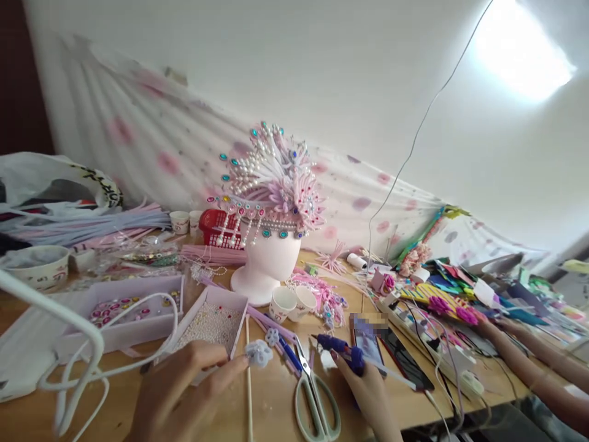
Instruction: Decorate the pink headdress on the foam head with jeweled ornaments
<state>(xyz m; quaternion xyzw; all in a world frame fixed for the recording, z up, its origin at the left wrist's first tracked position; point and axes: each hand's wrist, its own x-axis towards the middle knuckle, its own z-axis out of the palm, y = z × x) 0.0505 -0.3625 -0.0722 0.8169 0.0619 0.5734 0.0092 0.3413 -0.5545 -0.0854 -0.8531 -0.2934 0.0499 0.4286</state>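
Between the fingertips of my left hand (pixel 184 390) is a small pale blue flower (pixel 259 353) made of fuzzy stems. A smaller flower (pixel 272 336) touches or sits just beyond it. My right hand (pixel 365 390) is wrapped round a dark blue glue gun (pixel 343 351), its nozzle pointing left toward the flowers and a clear glue stick out of its back. Between my hands lie scissors (pixel 315 399) with pale handles. Behind them a white mannequin head (pixel 271 264) wears a pink and white headdress (pixel 280 184) with pearls and coloured gems.
Left stand a box of pearls (pixel 237 307), a box of gems (pixel 133 328) and a looping white cable (pixel 92 325). Paper cups (pixel 281 305) are by the head's base. Right are phones (pixel 405 359), a power strip (pixel 414 337) and another person's arms (pixel 529 362) near pink flowers.
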